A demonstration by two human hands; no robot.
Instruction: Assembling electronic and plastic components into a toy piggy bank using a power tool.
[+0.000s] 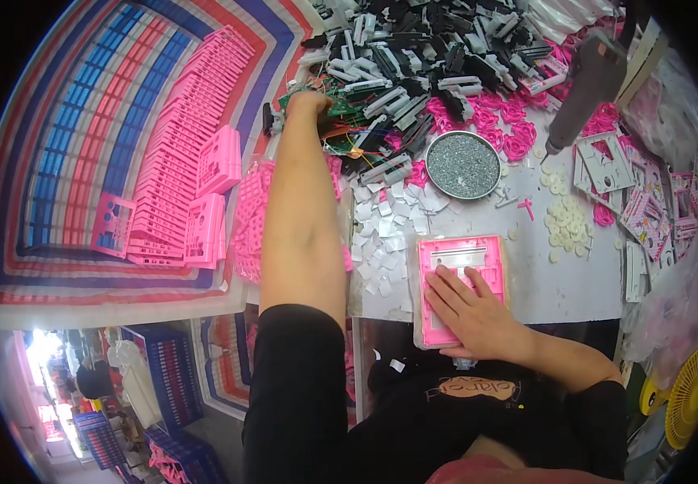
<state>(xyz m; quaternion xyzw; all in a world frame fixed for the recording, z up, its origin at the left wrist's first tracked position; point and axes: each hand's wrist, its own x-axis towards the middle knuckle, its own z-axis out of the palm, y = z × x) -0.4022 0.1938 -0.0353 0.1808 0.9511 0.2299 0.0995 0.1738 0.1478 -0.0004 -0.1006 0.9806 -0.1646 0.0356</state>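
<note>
My left arm stretches far forward, and my left hand (pixel 308 102) reaches in among green circuit boards (pixel 341 103) with coloured wires. Its fingers are mostly hidden, so I cannot make out whether they hold a board. In front of my body, my right hand (pixel 478 313) lies flat with fingers spread on a pink plastic casing (pixel 436 327). The casing rests in a pale block-like holder (pixel 504 258) at the table's near edge. A silvery strip (pixel 466 258) shows in the upper part of the casing.
Black and white plastic parts (pixel 413 48) heap up at the back. A round tin of small metal pieces (pixel 463 165) sits mid-table, beside white squares (pixel 385 230) and cream discs (pixel 568 226). A hand-held power tool (pixel 583 89) hangs right. Pink casings (pixel 187 137) stand in rows left.
</note>
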